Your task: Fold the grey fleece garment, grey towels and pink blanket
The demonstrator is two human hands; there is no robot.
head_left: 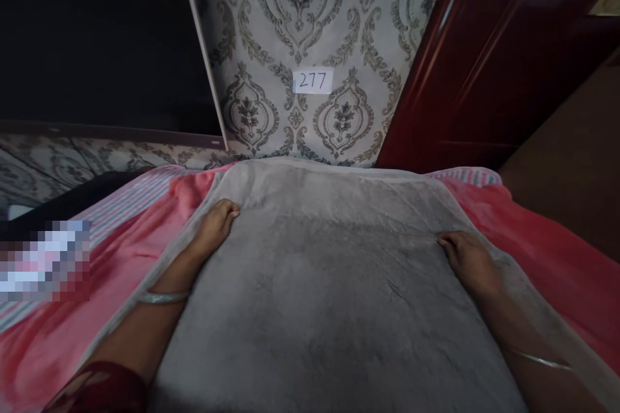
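Two layers: grey blanket (329, 310), ctr, atop red blanket (547, 232). L hand (217, 227) on grey's far left, R hand (469, 261) far right, fingers curled; can't tell if cloth's pinched. Prob. straightening step; next likely needs even tension.

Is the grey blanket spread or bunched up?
Spread: the grey blanket lies broad and mostly flat, red cloth showing along both sides.

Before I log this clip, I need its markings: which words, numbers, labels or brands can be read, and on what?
"277": handwritten on the white paper label on the patterned wall.
Too small to read: the pale mark on the dark screen's lower frame.
No readable text on the gray blanket.
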